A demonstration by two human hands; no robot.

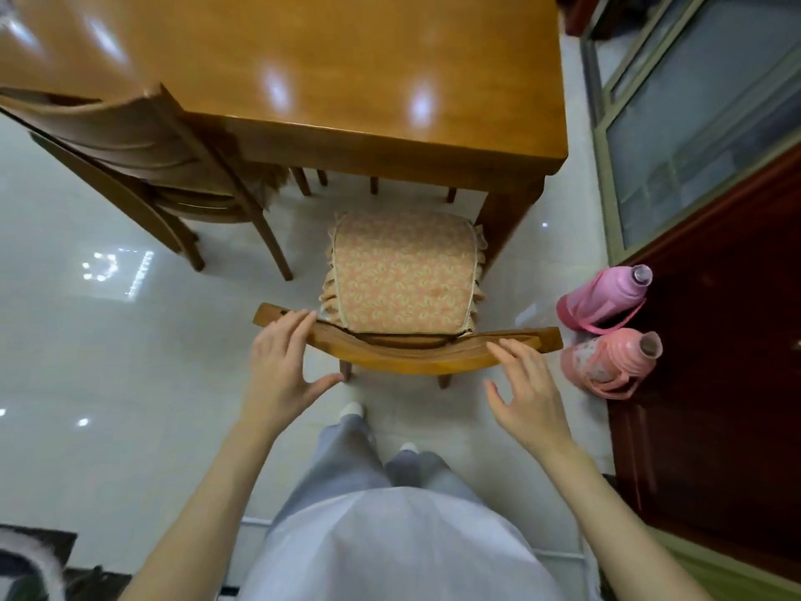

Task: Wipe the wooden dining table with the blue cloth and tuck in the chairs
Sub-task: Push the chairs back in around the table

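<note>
Below, curved glossy chair backrest [407,355].

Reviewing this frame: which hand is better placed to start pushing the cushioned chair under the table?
Left. The left hand already has fingers on the chair backrest; the right hand only hovers open near it.

Left hand [284,366], right hand [526,390] outstretched, fingers spread.

Glossy pale tile floor [86,323] reflecting ceiling lights as bright patches at left. Standing on the floor at right, just beside each other: two pink thermos flasks [607,327]. Dark red wooden cabinet [715,383] running along the right edge. Above it, framed glass panels [693,101] showing dim grey.
</note>
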